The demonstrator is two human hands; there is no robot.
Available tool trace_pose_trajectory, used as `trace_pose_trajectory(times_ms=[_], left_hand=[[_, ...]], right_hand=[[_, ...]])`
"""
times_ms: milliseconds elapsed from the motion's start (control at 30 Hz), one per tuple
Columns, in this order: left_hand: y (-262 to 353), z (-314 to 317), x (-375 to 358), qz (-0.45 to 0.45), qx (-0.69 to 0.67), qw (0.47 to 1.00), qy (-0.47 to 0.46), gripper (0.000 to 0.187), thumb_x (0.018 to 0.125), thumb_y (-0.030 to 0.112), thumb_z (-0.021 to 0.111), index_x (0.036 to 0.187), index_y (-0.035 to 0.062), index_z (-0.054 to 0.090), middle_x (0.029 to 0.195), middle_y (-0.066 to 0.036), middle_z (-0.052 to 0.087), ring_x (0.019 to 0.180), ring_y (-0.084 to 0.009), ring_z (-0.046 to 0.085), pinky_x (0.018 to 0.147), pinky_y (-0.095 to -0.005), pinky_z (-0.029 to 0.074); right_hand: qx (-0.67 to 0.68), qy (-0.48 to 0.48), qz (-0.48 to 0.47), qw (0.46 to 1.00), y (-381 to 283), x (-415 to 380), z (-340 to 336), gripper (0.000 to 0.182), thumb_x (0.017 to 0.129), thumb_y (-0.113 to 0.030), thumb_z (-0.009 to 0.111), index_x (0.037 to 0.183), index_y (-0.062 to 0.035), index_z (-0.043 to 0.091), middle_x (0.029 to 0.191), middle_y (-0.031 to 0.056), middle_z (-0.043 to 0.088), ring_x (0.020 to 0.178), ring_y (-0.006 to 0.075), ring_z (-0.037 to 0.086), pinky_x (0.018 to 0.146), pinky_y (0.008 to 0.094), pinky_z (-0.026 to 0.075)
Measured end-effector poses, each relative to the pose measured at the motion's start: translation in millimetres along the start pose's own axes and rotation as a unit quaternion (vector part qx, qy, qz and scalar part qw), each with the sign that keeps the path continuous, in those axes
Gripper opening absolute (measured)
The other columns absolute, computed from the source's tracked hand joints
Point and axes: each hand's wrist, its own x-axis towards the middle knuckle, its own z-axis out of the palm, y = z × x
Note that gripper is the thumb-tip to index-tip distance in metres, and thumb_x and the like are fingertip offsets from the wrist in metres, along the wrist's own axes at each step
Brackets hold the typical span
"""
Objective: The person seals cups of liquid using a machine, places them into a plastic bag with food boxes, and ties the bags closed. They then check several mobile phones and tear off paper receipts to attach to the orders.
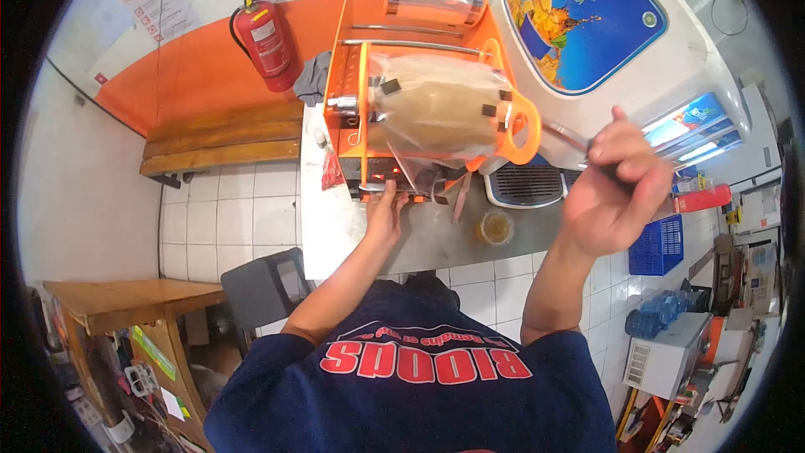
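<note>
lever (565,136) in right hand (619,189)

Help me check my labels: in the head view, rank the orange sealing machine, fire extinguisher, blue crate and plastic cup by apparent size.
Largest to smallest:
1. Orange sealing machine
2. Fire extinguisher
3. Blue crate
4. Plastic cup

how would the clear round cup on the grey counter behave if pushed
The clear, round, plastic-looking cup with yellowish contents would probably slide, as the flat grey counter looks smooth. It may slosh if jolted, since the contents look liquid.
</note>
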Motion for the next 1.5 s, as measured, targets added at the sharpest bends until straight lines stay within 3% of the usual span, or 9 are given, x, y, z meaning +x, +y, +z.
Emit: trace_pose_trajectory(times_ms=[633, 800, 1000, 1100, 1233, 1300, 1367, 1433, 1500], left_hand=[[9, 1, -4, -0.023, 0.013, 0.999, 0.018, 0.029, 0.097, 0.029, 0.070, 0.111, 0.0062, 0.059, 0.096, -0.004, 0.068, 0.082, -0.0143, 0.065, 0.075, -0.0274, 0.054], [5, -5, -1, -0.013, 0.021, 1.000, 0.002, 0.034, 0.097, 0.033, 0.069, 0.113, 0.0055, 0.059, 0.101, -0.005, 0.067, 0.086, -0.0161, 0.066, 0.080, -0.0289, 0.056], [6, -15, 3, -0.038, 0.041, 0.998, -0.025, 0.038, 0.098, 0.038, 0.066, 0.116, 0.0042, 0.059, 0.109, -0.007, 0.066, 0.093, -0.0183, 0.065, 0.091, -0.0309, 0.055], [20, -10, -10, -0.053, 0.047, 0.997, -0.035, 0.042, 0.097, 0.039, 0.067, 0.117, 0.0036, 0.057, 0.111, -0.008, 0.064, 0.095, -0.0185, 0.065, 0.094, -0.0325, 0.054], [74, -1, -80, -0.083, 0.223, 0.971, 0.022, 0.037, 0.093, 0.019, 0.072, 0.121, 0.0035, 0.053, 0.111, -0.006, 0.061, 0.100, -0.0148, 0.060, 0.086, -0.0298, 0.051], [117, 31, -126, 0.264, 0.454, 0.847, -0.075, 0.030, 0.084, 0.004, 0.069, 0.112, 0.0039, 0.059, 0.103, -0.007, 0.059, 0.083, -0.0155, 0.053, 0.077, -0.0320, 0.046], [182, 85, -155, 0.558, 0.482, 0.650, -0.184, 0.034, 0.074, 0.002, 0.074, 0.106, 0.0051, 0.062, 0.100, -0.010, 0.061, 0.084, -0.0258, 0.057, 0.077, -0.0347, 0.045], [239, 151, -174, 0.671, 0.552, 0.427, -0.249, 0.052, 0.068, 0.012, 0.081, 0.116, 0.0052, 0.063, 0.109, -0.014, 0.066, 0.094, -0.0281, 0.062, 0.079, -0.0386, 0.046], [267, 212, -164, 0.643, 0.619, 0.347, -0.289, 0.069, 0.070, 0.012, 0.084, 0.133, 0.0028, 0.057, 0.131, -0.020, 0.060, 0.113, -0.0355, 0.059, 0.096, -0.0459, 0.048]], right_hand=[[-0.031, -0.005, 0.100, 0.994, -35, -141, -12, 0.039, 0.105, -0.036, 0.047, 0.078, -0.0082, 0.051, 0.087, 0.0142, 0.066, 0.097, 0.0284, 0.050, 0.090, 0.0441, 0.038], [0.080, 0.067, 0.060, 0.993, -3, -31, 14, 0.021, 0.105, -0.025, 0.048, 0.104, -0.0039, 0.053, 0.095, 0.0091, 0.058, 0.092, 0.0229, 0.052, 0.089, 0.0407, 0.042], [0.135, 0.023, 0.129, 0.982, 85, 106, 47, 0.045, 0.098, -0.018, 0.063, 0.135, 0.0043, 0.050, 0.120, 0.0156, 0.061, 0.114, 0.0228, 0.056, 0.099, 0.0362, 0.039], [0.138, 0.070, 0.234, 0.960, 106, 91, 37, 0.058, 0.101, -0.018, 0.053, 0.151, 0.0063, 0.035, 0.146, 0.0195, 0.051, 0.133, 0.0299, 0.051, 0.111, 0.0408, 0.033], [0.177, 0.179, 0.243, 0.937, 53, -51, 5, 0.042, 0.102, -0.018, 0.048, 0.136, 0.0055, 0.051, 0.137, 0.0203, 0.057, 0.124, 0.0286, 0.056, 0.104, 0.0365, 0.043], [0.165, 0.269, 0.201, 0.927, 48, -176, -4, 0.014, 0.095, -0.011, 0.048, 0.098, -0.0022, 0.058, 0.091, 0.0090, 0.059, 0.082, 0.0169, 0.056, 0.076, 0.0309, 0.049], [-0.011, 0.285, 0.452, 0.845, 53, -283, 29, 0.011, 0.093, -0.012, 0.052, 0.098, -0.0037, 0.057, 0.087, 0.0064, 0.060, 0.070, 0.0157, 0.053, 0.059, 0.0298, 0.045], [0.175, 0.194, 0.737, 0.623, 72, -318, 50, 0.013, 0.091, -0.007, 0.055, 0.103, -0.0048, 0.057, 0.099, 0.0089, 0.066, 0.072, 0.0190, 0.059, 0.063, 0.0336, 0.050], [0.279, 0.202, 0.728, 0.593, 114, -346, 72, 0.023, 0.088, 0.001, 0.056, 0.109, -0.0062, 0.057, 0.109, 0.0103, 0.067, 0.081, 0.0225, 0.064, 0.072, 0.0383, 0.054]])
